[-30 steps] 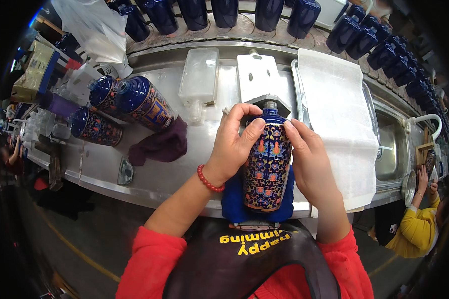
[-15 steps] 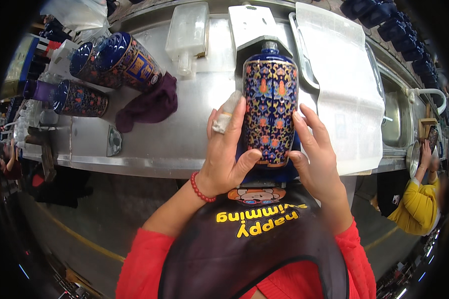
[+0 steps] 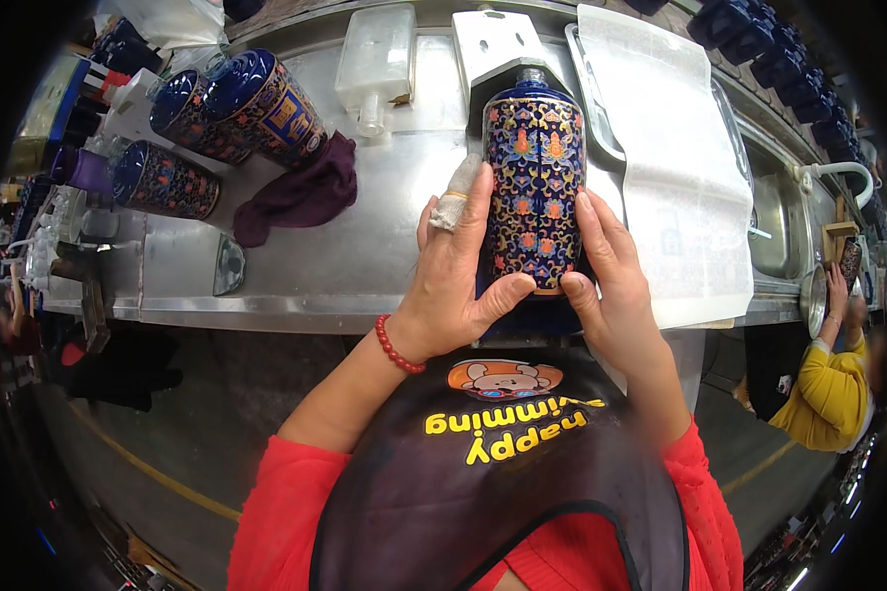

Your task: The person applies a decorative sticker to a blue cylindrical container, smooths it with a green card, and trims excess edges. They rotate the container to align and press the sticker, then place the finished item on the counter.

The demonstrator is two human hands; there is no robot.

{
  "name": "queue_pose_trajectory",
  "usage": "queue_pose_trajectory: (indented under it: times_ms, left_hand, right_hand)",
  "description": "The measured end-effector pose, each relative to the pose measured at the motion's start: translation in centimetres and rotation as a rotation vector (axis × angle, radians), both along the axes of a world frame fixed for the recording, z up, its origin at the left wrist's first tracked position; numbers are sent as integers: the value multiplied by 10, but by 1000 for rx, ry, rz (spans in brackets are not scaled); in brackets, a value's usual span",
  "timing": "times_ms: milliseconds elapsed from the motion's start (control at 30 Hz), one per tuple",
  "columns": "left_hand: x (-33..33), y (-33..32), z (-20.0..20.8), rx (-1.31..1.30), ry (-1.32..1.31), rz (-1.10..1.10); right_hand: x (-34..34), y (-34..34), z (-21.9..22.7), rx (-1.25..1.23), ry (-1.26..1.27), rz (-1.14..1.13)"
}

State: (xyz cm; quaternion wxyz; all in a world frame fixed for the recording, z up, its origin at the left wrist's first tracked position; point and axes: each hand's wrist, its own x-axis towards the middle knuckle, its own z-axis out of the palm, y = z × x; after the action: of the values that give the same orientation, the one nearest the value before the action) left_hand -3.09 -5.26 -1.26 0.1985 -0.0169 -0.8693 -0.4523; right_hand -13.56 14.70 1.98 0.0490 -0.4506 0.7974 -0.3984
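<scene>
Since the earliest frame, both hands have slid from the patterned bottle's shoulders down to its lower end. The bottle (image 3: 534,187) lies in front of the person, base nearest the body and neck pointing away into a dark bracket (image 3: 481,91), just short of a white block (image 3: 498,37). The left hand (image 3: 448,276) rests along its left side, a pale wrap (image 3: 453,202) on one finger; the right hand (image 3: 611,276) lies along the opposite side. Fingers on both are extended and parted rather than wrapped around it, thumbs near the base edge; how hard they press cannot be told.

The shiny surface suggests a stiff, smooth body, probably slippery if wet and likely to chip or break when knocked. It looks fairly weighty, though whether it is filled is unclear. The broad sides seem the safest hold, one palm on each, with the narrow neck best left unloaded.
</scene>
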Motion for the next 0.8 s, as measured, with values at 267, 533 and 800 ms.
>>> queue_pose_trajectory:
  times_ms: [267,533,800]
  left_hand:
    - [0,-4,0,44,-12,-43]
    - [-1,-5,-2,34,12,-48]
    - [-1,-7,-1,14,18,-74]
  right_hand:
    - [-1,1,-1,-9,-17,5]
    - [-1,0,-1,-20,-37,4]
    - [0,0,-3,-31,-32,6]
